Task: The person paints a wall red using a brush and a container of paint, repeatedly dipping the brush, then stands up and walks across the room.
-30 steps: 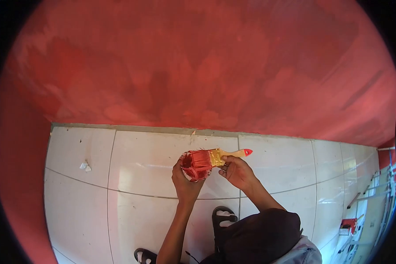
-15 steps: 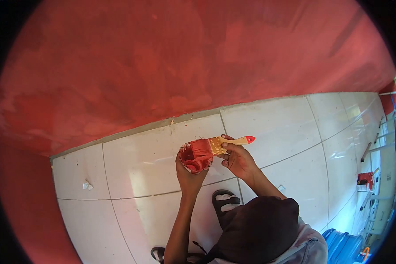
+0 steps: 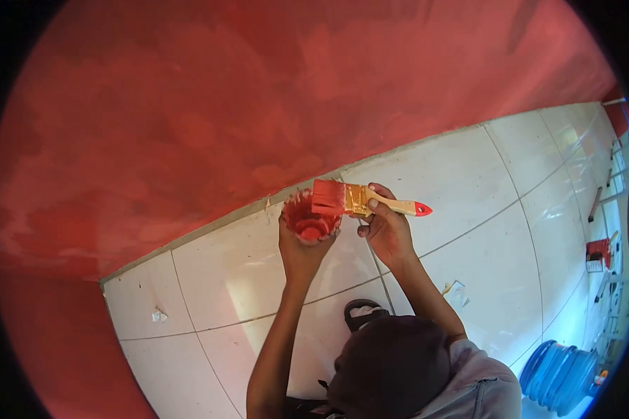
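Observation:
My left hand (image 3: 302,257) is wrapped around a small paint cup (image 3: 307,234) whose inside is coated in red paint, its rim smeared. In my right hand (image 3: 388,227) is a flat paintbrush (image 3: 356,198), gripped near the base of its pale wooden handle with the red tip pointing right. The brush lies almost level, its red-loaded bristles over the cup's upper right rim. Dried paint marks the yellowish ferrule. Both hands are close together in front of the red wall (image 3: 244,105).
White floor tiles (image 3: 461,181) meet the wall along a grey edge. A blue water jug (image 3: 560,377) lies at lower right, and a red paint can (image 3: 598,255) stands farther back. Scraps of litter (image 3: 159,314) dot the floor. A sandalled foot (image 3: 365,314) is below my hands.
The paintbrush has lifted from inside the cup to over its rim, moving up and right. Both hands sit slightly higher in view, and the view has tilted.

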`<action>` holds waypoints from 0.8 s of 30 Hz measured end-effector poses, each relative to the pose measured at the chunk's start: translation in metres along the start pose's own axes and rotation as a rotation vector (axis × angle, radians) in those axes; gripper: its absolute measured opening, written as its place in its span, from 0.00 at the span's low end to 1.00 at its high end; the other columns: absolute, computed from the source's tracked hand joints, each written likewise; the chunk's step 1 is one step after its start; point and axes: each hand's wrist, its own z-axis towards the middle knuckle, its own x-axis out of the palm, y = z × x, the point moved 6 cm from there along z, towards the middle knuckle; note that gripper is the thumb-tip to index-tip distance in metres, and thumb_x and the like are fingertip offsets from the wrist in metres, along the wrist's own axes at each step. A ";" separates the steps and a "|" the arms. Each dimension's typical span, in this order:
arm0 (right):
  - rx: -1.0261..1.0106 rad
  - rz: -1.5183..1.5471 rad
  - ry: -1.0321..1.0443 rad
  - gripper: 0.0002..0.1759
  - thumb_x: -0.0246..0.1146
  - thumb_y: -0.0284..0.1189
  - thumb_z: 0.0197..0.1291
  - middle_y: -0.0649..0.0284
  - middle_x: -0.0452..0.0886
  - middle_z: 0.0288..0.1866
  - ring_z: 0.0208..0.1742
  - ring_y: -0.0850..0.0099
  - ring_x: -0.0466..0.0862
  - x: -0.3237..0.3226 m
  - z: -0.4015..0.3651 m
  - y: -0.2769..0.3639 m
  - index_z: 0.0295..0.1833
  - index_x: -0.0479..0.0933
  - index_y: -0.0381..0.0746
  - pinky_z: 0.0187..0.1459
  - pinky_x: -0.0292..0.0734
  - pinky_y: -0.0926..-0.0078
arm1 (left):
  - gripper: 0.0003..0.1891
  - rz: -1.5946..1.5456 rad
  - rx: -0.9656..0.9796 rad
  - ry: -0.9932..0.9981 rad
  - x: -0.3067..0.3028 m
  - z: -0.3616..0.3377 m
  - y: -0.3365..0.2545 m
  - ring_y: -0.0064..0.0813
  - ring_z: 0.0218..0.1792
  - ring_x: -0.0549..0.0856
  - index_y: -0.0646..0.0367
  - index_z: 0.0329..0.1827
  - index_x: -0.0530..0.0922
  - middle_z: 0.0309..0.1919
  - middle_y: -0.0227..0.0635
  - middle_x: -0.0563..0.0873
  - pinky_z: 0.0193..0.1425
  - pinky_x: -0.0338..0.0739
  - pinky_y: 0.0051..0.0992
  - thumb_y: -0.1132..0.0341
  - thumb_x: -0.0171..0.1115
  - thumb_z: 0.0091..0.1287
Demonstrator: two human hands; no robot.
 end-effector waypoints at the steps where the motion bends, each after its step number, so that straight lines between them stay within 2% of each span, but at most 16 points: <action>1: -0.007 0.017 -0.017 0.20 0.62 0.28 0.64 0.67 0.82 0.52 0.45 0.69 0.87 -0.001 0.002 0.004 0.61 0.70 0.49 0.28 0.75 0.76 | 0.44 0.001 0.024 0.055 0.006 0.011 0.000 0.32 0.55 0.81 0.64 0.65 0.64 0.56 0.42 0.79 0.59 0.78 0.31 0.71 0.82 0.43; 5: -0.050 0.043 -0.100 0.21 0.63 0.28 0.64 0.67 0.81 0.51 0.46 0.71 0.85 -0.012 0.002 0.014 0.61 0.70 0.46 0.32 0.77 0.74 | 0.43 -0.024 0.057 0.184 0.029 0.035 0.006 0.30 0.56 0.80 0.63 0.64 0.65 0.56 0.39 0.79 0.59 0.78 0.30 0.75 0.81 0.43; 7: -0.070 0.028 -0.206 0.21 0.63 0.28 0.63 0.67 0.81 0.51 0.47 0.72 0.84 -0.030 0.004 0.018 0.62 0.70 0.47 0.33 0.77 0.74 | 0.43 0.007 0.020 0.240 0.036 0.042 0.012 0.32 0.57 0.80 0.63 0.64 0.66 0.57 0.40 0.79 0.60 0.77 0.30 0.72 0.82 0.43; 13: -0.167 0.116 -0.432 0.26 0.63 0.30 0.62 0.69 0.79 0.53 0.50 0.71 0.81 -0.081 0.025 0.033 0.65 0.67 0.50 0.42 0.72 0.70 | 0.42 -0.123 -0.012 0.390 0.063 0.068 0.010 0.30 0.58 0.79 0.61 0.64 0.67 0.57 0.38 0.78 0.61 0.77 0.29 0.74 0.81 0.44; 19: -0.259 0.049 -0.593 0.27 0.62 0.31 0.62 0.65 0.77 0.56 0.51 0.69 0.81 -0.128 0.045 0.047 0.67 0.66 0.48 0.42 0.74 0.70 | 0.42 0.045 -0.002 0.647 0.073 0.087 0.000 0.29 0.59 0.79 0.59 0.65 0.67 0.58 0.36 0.79 0.63 0.76 0.30 0.72 0.80 0.45; 22: -0.284 -0.040 -0.620 0.29 0.61 0.30 0.63 0.62 0.77 0.56 0.53 0.68 0.81 -0.145 0.055 0.042 0.70 0.64 0.45 0.42 0.77 0.70 | 0.43 0.104 -0.041 0.647 0.062 0.086 -0.013 0.29 0.60 0.79 0.58 0.66 0.67 0.59 0.36 0.79 0.64 0.75 0.31 0.71 0.81 0.45; 24: -0.291 -0.065 -0.632 0.29 0.61 0.29 0.64 0.61 0.77 0.56 0.53 0.69 0.82 -0.154 0.061 0.035 0.70 0.64 0.43 0.41 0.79 0.70 | 0.44 0.077 -0.054 0.636 0.056 0.089 0.002 0.29 0.60 0.78 0.59 0.66 0.66 0.59 0.36 0.79 0.64 0.75 0.31 0.70 0.81 0.45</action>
